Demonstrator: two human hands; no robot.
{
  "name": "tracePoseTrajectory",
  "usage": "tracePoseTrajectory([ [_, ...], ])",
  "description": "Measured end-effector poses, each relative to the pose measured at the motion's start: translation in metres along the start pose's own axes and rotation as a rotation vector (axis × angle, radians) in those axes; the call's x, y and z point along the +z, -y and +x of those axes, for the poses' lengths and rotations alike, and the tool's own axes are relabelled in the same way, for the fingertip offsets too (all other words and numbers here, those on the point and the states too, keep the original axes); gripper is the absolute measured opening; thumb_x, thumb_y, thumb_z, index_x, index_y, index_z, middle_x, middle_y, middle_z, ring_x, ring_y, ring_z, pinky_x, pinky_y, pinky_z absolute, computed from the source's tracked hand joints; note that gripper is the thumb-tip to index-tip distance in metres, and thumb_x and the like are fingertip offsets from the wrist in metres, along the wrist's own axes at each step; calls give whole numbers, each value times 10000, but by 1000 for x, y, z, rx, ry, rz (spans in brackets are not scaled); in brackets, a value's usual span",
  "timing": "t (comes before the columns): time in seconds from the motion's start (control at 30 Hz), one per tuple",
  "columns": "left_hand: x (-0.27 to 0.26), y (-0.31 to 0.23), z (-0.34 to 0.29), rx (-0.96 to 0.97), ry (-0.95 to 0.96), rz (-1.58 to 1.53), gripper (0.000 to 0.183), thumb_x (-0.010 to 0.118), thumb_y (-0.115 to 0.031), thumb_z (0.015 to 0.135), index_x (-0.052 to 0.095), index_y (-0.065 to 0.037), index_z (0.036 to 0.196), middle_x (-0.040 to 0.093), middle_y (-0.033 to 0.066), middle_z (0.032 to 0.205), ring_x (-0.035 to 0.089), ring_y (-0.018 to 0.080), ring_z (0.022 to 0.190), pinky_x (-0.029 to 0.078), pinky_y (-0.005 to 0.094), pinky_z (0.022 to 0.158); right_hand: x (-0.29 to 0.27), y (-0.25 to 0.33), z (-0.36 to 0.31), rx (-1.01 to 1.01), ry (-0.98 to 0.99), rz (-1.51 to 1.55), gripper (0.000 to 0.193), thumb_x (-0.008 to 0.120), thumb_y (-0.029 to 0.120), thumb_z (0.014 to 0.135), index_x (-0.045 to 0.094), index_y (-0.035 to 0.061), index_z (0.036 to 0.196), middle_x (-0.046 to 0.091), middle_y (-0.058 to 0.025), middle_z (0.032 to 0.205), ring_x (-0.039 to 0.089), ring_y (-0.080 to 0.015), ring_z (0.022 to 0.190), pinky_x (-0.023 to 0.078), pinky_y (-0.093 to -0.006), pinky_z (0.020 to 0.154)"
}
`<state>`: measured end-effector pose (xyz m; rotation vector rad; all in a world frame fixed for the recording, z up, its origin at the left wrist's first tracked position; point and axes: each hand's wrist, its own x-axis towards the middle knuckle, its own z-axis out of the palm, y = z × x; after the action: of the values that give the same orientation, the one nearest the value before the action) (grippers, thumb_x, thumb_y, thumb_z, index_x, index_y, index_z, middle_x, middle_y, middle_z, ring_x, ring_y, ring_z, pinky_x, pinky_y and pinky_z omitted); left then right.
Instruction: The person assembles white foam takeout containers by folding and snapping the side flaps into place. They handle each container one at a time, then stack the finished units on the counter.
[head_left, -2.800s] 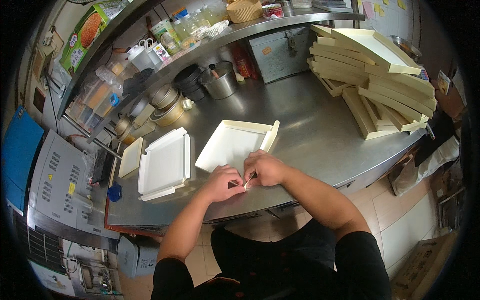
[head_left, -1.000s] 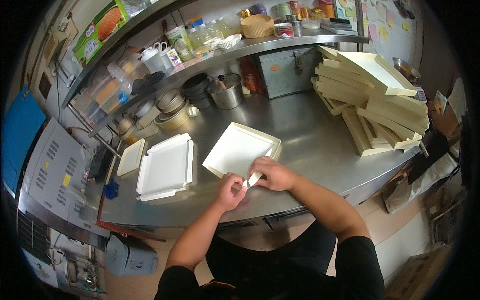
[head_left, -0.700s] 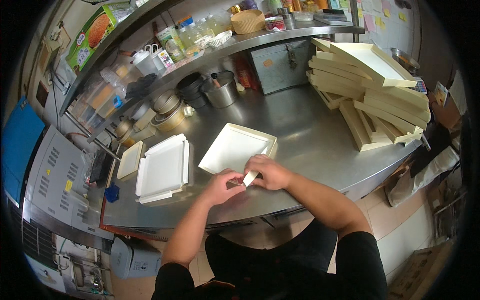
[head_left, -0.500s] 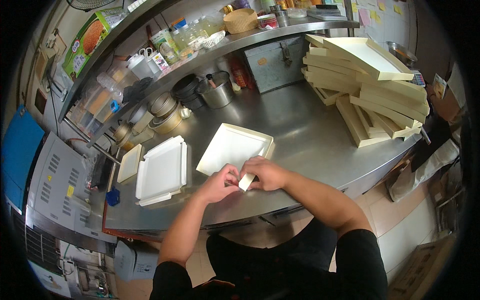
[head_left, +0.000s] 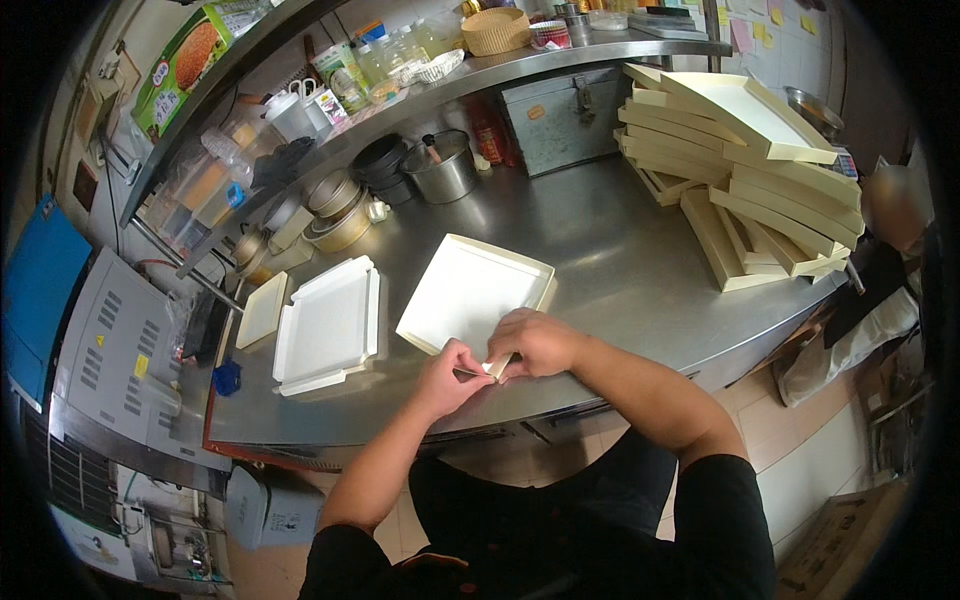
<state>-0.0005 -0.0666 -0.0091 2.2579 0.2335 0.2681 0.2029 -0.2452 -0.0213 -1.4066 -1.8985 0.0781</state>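
Observation:
A cream cardboard box tray (head_left: 470, 295) lies flat on the steel counter (head_left: 610, 260) in front of me. My left hand (head_left: 445, 365) and my right hand (head_left: 535, 340) meet at its near corner. Both pinch the corner flap between fingers and thumbs, and that corner is hidden by them. To the left lies a second, folded cream box (head_left: 328, 325) with a small flat cream piece (head_left: 262, 310) beside it.
A tall stack of folded cream boxes (head_left: 745, 150) fills the right of the counter. Metal pots and bowls (head_left: 435, 165) stand at the back under a shelf (head_left: 470, 75) of containers. A grey metal box (head_left: 560, 115) sits at the back. A machine (head_left: 110, 340) stands at the left.
My hands stay at the tray's near corner, working the flap with small finger shifts. The tray itself has barely moved; my head has shifted the view slightly.

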Motion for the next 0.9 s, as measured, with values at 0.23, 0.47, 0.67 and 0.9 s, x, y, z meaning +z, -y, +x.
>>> tracePoseTrajectory([
  [0.23, -5, -1, 0, 127, -18, 129, 453, 1003, -182, 803, 605, -72, 989, 749, 54, 924, 739, 205, 851, 604, 333, 808, 1, 2, 3, -38, 48, 46, 185, 916, 240, 806, 833, 127, 927, 781, -39, 1066, 711, -303, 1075, 541, -472, 959],
  [0.47, -19, -3, 8, 220, 113, 218, 302, 973, -163, 816, 719, -60, 944, 731, 48, 916, 729, 226, 843, 602, 358, 786, 3, 9, 16, 82, 212, 86, 149, 896, 210, 831, 809, 112, 902, 758, -51, 982, 706, -322, 1030, 562, -471, 895],
  [0.67, -20, 1, 3, 286, 76, 173, 208, 958, -155, 808, 784, -72, 886, 730, 49, 961, 720, 247, 854, 583, 370, 772, 7, 12, 8, -49, 108, 64, 102, 825, 213, 915, 806, 140, 983, 752, -25, 1036, 698, -318, 1051, 553, -475, 943],
  [0.9, -22, -1, 10, 295, 162, 245, 224, 949, -189, 804, 780, -67, 887, 727, 61, 965, 711, 275, 883, 575, 395, 784, 14, 8, 8, -15, 137, -9, 218, 825, 237, 909, 775, 156, 1105, 736, -25, 1095, 668, -286, 1136, 503, -470, 1017],
])
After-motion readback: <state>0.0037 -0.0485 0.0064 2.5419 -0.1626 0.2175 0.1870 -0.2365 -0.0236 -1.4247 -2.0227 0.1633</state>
